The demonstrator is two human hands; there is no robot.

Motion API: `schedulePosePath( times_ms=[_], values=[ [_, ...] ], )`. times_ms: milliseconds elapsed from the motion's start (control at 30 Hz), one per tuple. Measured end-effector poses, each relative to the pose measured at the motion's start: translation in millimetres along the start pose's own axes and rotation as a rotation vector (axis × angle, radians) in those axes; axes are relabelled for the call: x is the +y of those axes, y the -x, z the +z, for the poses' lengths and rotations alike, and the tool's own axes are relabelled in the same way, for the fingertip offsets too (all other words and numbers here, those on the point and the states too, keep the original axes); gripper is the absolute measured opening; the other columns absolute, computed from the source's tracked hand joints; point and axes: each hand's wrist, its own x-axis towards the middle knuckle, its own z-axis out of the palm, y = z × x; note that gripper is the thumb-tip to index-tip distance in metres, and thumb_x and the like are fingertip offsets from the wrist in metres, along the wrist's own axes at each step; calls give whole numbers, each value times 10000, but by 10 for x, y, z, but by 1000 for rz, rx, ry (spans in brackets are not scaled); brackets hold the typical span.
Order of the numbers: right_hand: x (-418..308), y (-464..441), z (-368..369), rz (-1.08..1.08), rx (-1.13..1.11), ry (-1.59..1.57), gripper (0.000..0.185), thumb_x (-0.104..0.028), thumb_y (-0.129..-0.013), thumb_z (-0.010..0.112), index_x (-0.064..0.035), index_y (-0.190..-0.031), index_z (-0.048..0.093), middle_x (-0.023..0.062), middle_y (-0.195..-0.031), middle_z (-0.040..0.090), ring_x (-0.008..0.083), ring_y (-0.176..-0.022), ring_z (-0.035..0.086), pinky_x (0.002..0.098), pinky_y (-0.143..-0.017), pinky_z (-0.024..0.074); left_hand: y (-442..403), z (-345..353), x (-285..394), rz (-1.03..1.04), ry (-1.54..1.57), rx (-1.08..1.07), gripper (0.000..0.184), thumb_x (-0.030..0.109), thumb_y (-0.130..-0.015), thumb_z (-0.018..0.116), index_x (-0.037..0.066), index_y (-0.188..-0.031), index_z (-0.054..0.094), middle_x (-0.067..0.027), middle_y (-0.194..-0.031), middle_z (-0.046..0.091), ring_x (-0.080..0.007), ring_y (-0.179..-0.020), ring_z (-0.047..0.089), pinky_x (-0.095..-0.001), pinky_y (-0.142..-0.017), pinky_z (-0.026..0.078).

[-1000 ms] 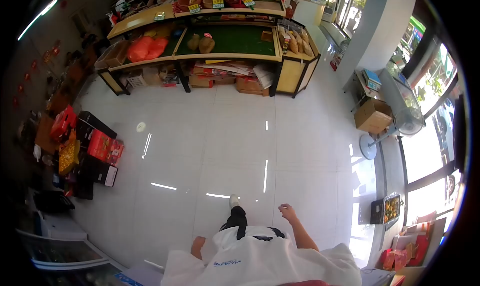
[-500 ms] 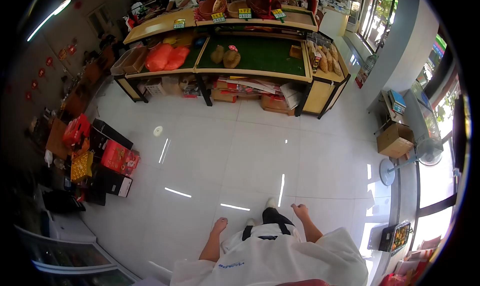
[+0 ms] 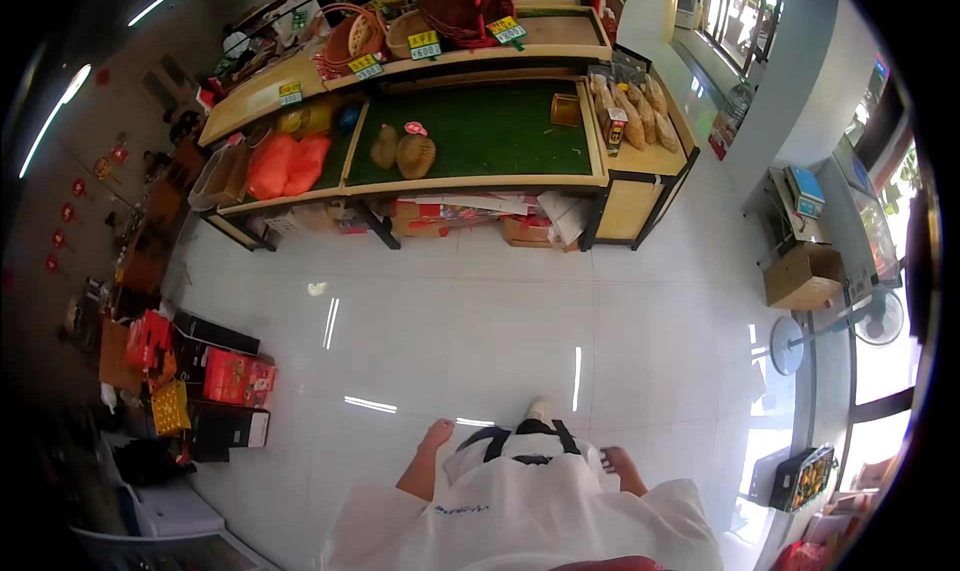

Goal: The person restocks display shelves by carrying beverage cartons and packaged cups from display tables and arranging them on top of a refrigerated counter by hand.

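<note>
I stand on a shiny tiled floor in a white top with dark straps. My left hand hangs in front of my left side, its fingers curled in, and no object shows in it. At my right hip is my right hand, with loosely bent fingers partly apart and nothing visible in them. The white top is the nearest thing to both hands. One light shoe shows ahead of me. Across the floor stands a wooden display stand with a green-lined shelf, holding two brownish fruits.
Red plastic bags, bagged goods and baskets with price tags sit on the stand. Gift boxes are stacked at left. A fan, a cardboard box and a scale line the right side. A person is behind the stand.
The display stand appears closer and lower in view, shifted left. My right hand has swung back toward my hip. My left hand has shifted only slightly. The leading foot remains in front.
</note>
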Motion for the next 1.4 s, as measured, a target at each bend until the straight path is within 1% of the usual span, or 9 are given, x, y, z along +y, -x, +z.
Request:
schedulePosePath(
  times_ms=[233,367,600,800,833,867,1000,1167,1400],
  values=[
    [-2007,-33,-621,-513,241,-338,380,-290,-872,569,-61,-1174,547,111,-867,663,178,-693,631,291,-546,491,-712,-171,1376,88,18,-30,374,367,-831,494,78,-1032,620,-99,-759,642,-182,-649,606,-316,-552,481],
    [-2444,-78,-766,-445,281,-355,379,-290,-875,566,-61,-1177,544,119,-901,659,184,-700,633,300,-564,503,-1284,-203,2053,63,3,-106,365,363,-832,505,83,-1037,619,-79,-810,657,-168,-671,611,-305,-537,474],
    [-2078,-313,-954,218,166,-198,417,-334,-857,575,-84,-1189,532,120,-942,646,239,-736,625,391,-619,528,-2572,-217,2833,2,93,-258,381,379,-862,531,81,-1095,575,-69,-930,630,-189,-753,570,-355,-592,465],
    [-2809,-421,-1456,303,144,-168,439,-354,-851,574,-92,-1196,502,116,-978,635,259,-748,615,432,-628,529,-3126,-637,4314,59,-79,-159,355,335,-882,465,53,-1077,552,-56,-853,628,-153,-611,558,-310,-497,447],
    [-3093,-569,-1583,292,172,-197,443,-357,-850,574,-93,-1197,497,116,-984,634,262,-750,613,438,-629,529,-3267,-640,4468,114,-69,-124,367,338,-877,471,54,-1087,571,-94,-912,640,-195,-705,595,-337,-614,473],
    [-3420,-713,-1720,261,209,-222,447,-360,-849,574,-95,-1198,492,115,-990,632,265,-752,611,445,-631,529,-3428,-647,4653,179,-59,-79,380,340,-872,477,55,-1096,589,-132,-971,653,-237,-799,632,-364,-731,498],
    [-5130,-1081,-2315,-58,385,-246,445,-371,-854,558,-113,-1213,500,119,-984,631,264,-768,645,412,-658,530,-3257,-863,5972,212,256,-186,335,311,-888,487,85,-1117,580,-53,-934,627,-120,-804,577,-261,-686,464],
    [-7505,-1368,-2937,-395,318,-333,531,-404,-829,598,-74,-1223,464,146,-1078,597,276,-879,635,381,-714,528,-3546,-371,7026,344,302,-288,329,321,-925,497,95,-1157,554,-26,-1015,598,-139,-834,567,-278,-712,463],
    [-9660,-2665,-3480,-898,652,371,786,-424,-744,723,-53,-1344,378,228,-1185,520,359,-1054,539,388,-857,476,-4055,637,9158,546,566,-287,333,183,-937,473,63,-1247,474,-63,-988,604,-177,-839,592,-304,-742,482]
  ],
)
